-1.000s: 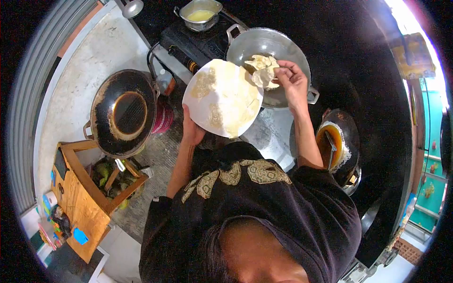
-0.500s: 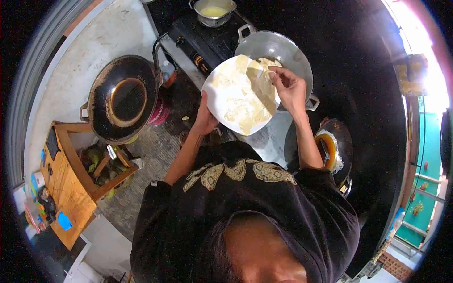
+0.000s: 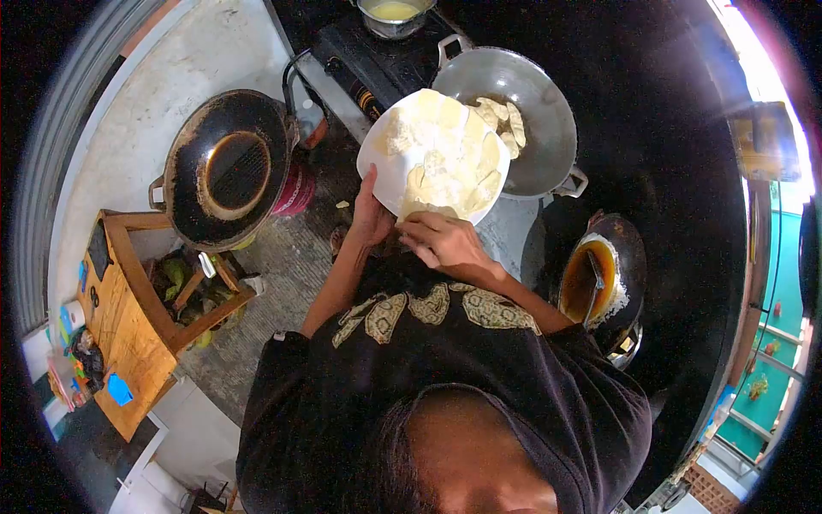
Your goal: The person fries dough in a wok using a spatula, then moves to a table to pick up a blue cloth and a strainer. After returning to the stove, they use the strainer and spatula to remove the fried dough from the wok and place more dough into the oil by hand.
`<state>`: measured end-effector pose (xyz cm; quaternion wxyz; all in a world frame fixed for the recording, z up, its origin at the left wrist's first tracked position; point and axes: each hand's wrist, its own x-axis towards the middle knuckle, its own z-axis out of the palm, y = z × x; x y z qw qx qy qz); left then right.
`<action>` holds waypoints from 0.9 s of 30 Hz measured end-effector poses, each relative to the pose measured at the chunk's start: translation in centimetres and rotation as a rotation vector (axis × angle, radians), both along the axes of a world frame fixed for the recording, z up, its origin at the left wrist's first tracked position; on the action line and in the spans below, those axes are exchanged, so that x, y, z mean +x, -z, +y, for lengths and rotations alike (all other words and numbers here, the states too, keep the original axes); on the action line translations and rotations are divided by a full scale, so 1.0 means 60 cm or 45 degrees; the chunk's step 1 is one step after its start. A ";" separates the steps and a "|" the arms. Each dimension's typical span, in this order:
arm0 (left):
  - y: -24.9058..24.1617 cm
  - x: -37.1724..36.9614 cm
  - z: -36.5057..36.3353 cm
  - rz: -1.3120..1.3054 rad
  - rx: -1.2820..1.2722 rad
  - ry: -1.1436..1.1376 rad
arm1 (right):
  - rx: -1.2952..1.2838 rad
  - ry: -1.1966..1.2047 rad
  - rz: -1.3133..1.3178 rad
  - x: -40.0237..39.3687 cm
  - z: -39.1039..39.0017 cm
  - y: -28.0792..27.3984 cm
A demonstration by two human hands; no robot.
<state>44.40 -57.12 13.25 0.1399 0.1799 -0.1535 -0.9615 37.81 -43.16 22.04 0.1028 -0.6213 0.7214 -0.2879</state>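
My left hand (image 3: 372, 216) grips the left edge of a white plate (image 3: 374, 154), with its thumb on the rim. Pale, flour-dusted pieces (image 3: 454, 154) cover much of the plate. At the plate's lower edge, my right hand (image 3: 445, 244) has its fingers pressed together by the pieces; whatever may be between them is hidden. Just beyond the plate, a large grey metal wok (image 3: 548, 111) holds several pale pieces (image 3: 514, 124) at its bottom left.
On the left lies a dark, worn wok (image 3: 184, 171) above a wooden table (image 3: 128, 343). At the right, a dark pan (image 3: 629, 248) holds brown liquid and a utensil. A small pot (image 3: 396, 27) of yellowish liquid stands at the top by a black stove (image 3: 342, 56).
My right hand has moved from the plate's far right edge, beside the grey wok, down to its near edge. The plate has shifted slightly left, and more pieces in the wok now show.
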 end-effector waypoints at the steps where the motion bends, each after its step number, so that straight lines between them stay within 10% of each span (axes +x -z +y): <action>1: 0.008 0.003 -0.001 -0.005 -0.027 0.027 | -0.012 -0.023 -0.028 0.000 0.002 -0.004; 13: 0.024 0.016 -0.003 -0.047 -0.332 0.265 | 0.028 0.005 0.549 -0.171 -0.034 -0.023; 27: 0.024 0.017 -0.015 -0.060 -0.403 0.288 | 0.010 -0.099 0.226 -0.158 -0.035 -0.033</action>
